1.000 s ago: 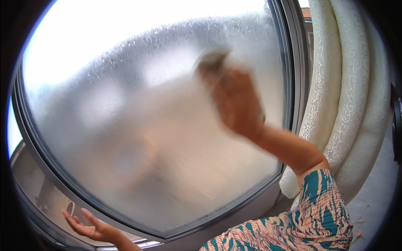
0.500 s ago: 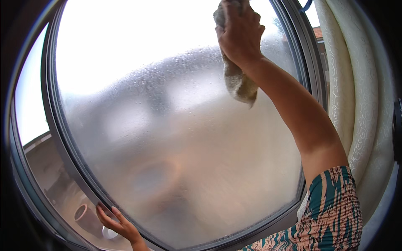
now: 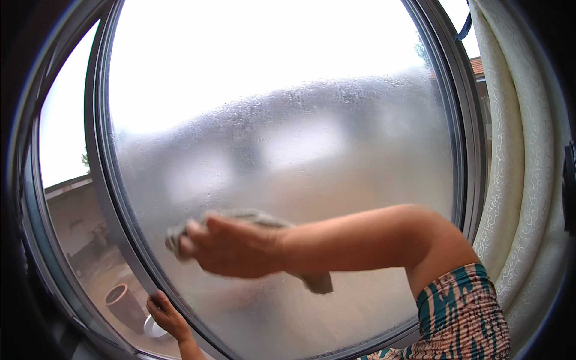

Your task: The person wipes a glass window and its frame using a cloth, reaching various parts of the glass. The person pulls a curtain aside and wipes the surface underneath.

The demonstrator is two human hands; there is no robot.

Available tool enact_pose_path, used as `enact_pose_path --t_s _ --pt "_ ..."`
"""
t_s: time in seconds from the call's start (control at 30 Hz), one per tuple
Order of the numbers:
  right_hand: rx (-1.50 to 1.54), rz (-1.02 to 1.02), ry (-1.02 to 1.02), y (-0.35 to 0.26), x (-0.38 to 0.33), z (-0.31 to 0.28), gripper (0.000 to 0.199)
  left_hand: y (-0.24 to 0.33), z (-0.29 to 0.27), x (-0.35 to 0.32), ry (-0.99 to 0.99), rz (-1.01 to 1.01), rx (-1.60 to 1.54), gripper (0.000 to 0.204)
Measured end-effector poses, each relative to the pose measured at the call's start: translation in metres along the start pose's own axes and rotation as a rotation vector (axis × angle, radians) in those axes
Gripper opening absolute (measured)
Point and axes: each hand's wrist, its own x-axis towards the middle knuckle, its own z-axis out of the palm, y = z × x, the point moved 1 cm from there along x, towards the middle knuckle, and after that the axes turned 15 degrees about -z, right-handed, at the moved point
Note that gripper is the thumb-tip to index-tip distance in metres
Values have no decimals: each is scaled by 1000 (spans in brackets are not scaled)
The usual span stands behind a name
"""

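Far left, through the clear strip of glass beside the frame [image 3: 99, 180], a terracotta pot [image 3: 124, 305] stands outside on a paved yard, with a small white dish [image 3: 153, 328] beside it. The left hand [image 3: 167, 317] grips the frame's lower edge, fingers curled around it; half a second ago it sat lower and further left on the same frame, so it has slid along as a brace.

Moving right, the misted pane [image 3: 288, 150] fills the middle. The right hand [image 3: 231, 246] is closed on a grey cloth [image 3: 252, 219], pressing it flat to the glass low on the pane, left of centre; the cloth's tail hangs out below the wrist. Half a second ago this hand and cloth were at the top right of the pane, so the wipe has swept down and across. The pane looks fogged all over, so I judge much wiping remains.

Far right hangs a cream curtain [image 3: 516, 180].
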Motion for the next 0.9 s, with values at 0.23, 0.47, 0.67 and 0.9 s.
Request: enact_pose_path --t_s 0.23,0.47,0.67,0.9 --pt "-361 602 101 199 -93 5 15 -7 6 3 -52 -18 -27 47" --pt "-468 854 140 191 -115 4 23 3 10 -3 -51 -50 -67 50" --pt "-18 457 41 96 43 37 24 -18 0 6 -34 -37 57 52" --pt "-81 191 64 53 125 74 19 -49 21 11 -1 -10 97 56"
